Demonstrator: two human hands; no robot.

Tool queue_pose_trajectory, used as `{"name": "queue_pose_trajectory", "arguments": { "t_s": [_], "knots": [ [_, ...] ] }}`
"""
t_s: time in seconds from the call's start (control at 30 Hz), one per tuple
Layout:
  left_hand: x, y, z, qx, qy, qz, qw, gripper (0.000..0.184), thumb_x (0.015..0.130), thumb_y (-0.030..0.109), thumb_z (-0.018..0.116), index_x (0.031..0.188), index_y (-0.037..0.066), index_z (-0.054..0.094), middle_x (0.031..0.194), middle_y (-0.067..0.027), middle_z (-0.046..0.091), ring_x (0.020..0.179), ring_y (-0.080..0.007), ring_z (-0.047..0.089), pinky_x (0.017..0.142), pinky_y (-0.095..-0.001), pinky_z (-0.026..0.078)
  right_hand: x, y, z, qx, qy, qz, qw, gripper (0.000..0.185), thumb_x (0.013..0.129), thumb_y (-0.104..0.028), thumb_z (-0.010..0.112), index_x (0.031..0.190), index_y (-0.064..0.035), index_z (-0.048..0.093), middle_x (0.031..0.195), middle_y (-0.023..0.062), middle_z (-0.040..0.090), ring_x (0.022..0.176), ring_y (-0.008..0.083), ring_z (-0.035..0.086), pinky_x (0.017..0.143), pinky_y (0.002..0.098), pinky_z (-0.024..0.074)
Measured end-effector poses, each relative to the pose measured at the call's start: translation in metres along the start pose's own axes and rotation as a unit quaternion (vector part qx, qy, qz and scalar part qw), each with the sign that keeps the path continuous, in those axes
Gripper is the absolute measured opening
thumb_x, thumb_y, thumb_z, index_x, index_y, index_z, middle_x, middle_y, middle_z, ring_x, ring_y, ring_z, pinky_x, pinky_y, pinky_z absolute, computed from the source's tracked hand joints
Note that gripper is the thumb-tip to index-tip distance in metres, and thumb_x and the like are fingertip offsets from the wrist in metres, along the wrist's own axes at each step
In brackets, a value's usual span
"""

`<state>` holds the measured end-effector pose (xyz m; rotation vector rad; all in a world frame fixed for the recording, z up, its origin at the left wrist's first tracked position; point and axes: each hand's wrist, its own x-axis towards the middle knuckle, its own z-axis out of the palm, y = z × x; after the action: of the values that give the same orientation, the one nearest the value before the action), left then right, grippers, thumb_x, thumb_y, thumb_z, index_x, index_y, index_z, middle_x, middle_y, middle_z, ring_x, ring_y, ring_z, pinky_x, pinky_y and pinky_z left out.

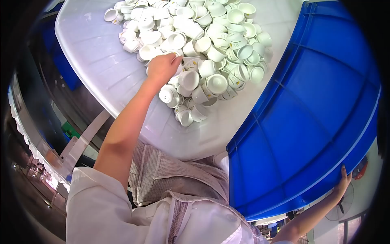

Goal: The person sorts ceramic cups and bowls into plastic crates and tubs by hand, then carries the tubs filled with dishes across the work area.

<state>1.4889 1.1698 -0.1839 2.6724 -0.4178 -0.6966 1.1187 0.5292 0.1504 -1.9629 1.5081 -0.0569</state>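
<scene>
White tub (pixel 87 57) is filling upper centre; blue bin (pixel 308 93) is sitting tilted at right, right hand (pixel 343 183) gripping its edge. Cups (pixel 203 44) are lying inside tub; left hand (pixel 162 67) is touching them, can't tell if gripping. Probably handling cups; next move's likely needing blue bin steady.

Place: workshop or factory floor, cannot tell which
Tub (pixel 87 44): large, white, moulded
Cups (pixel 190 80): bulk heap of look-alikes inside the tub
Bin (pixel 304 110): big, blue, right of the tub
Apron (pixel 178 179): work wear, below the tub
Metal bar (pixel 87 138): left of the tub
</scene>
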Motion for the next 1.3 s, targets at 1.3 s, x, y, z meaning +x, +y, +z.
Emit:
{"name": "queue_pose_trajectory", "arguments": {
  "t_s": [1.3],
  "knots": [
    [-0.135, 0.021, 0.110, 0.281, -0.365, 0.069, 0.885, 0.017, 0.082, 0.017, 0.063, 0.091, 0.010, 0.075, 0.096, -0.0100, 0.073, 0.091, -0.0282, 0.070, 0.074, -0.0404, 0.055, 0.014, 0.025, -0.013, 0.011, -0.010, -0.016, 1.000, 0.052, 0.089, -0.021, 0.069, 0.133, 0.0019, 0.052, 0.118, 0.0137, 0.063, 0.105, 0.0236, 0.061, 0.092, 0.0339, 0.0477]
  ]
}}
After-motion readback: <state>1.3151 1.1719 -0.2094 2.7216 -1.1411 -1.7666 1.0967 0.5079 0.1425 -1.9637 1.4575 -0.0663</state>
